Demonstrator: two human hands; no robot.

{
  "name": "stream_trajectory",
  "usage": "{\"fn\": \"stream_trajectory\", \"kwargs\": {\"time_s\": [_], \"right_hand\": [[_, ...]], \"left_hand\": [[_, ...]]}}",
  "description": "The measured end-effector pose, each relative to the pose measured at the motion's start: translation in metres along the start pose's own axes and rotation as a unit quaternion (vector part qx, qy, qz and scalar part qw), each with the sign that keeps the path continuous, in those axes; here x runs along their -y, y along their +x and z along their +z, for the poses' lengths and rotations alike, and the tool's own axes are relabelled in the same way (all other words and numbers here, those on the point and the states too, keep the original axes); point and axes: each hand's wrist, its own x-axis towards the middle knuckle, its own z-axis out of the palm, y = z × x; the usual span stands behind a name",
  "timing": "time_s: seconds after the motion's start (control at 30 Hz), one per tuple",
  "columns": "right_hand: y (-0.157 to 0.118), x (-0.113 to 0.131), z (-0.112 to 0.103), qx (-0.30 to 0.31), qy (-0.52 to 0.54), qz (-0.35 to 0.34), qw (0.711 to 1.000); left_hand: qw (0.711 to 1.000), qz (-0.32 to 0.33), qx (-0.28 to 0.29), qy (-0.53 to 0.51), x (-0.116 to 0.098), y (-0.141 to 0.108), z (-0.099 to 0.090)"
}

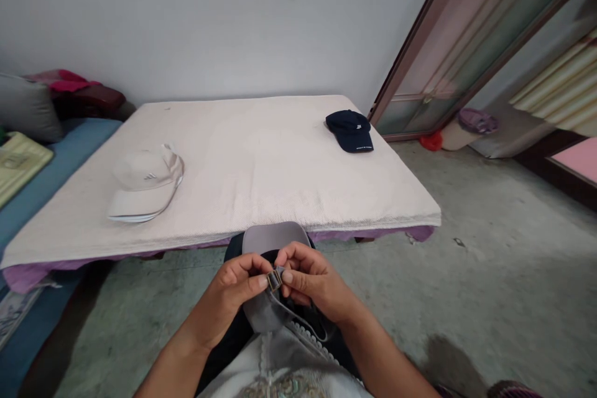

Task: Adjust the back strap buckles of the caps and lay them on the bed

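A grey baseball cap (263,312) rests on my lap, its brim (275,237) pointing toward the table. At the cap's back strap, my left hand (237,280) pinches the small metal buckle (274,280) between thumb and fingers. My right hand (310,277) grips the strap end just to the right of the buckle, thumb and fingertips closed together. Both hands almost touch. Part of the cap's inside and its strap is hidden behind the fingers.
A cloth-covered table (252,137) stands before me. On it lie a cream cap (144,180) at the left and a navy cap (349,130) at the back right. A blue seat with a grey cushion (28,106) adjoins the left; a bin (466,127) stands far right.
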Motion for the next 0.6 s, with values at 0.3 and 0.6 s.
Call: {"fn": "stream_trajectory", "kwargs": {"time_s": [0.3,0.6], "right_hand": [[-0.0016,0.0026,0.0014,0.006,0.014,0.070,0.997],[-0.0040,0.0045,0.0028,-0.013,0.006,0.096,0.995]], "left_hand": [[0.997,0.010,-0.034,0.066,-0.0003,0.0016,0.0011],[0.995,0.000,-0.043,0.086,-0.0021,0.0021,0.0035]]}}
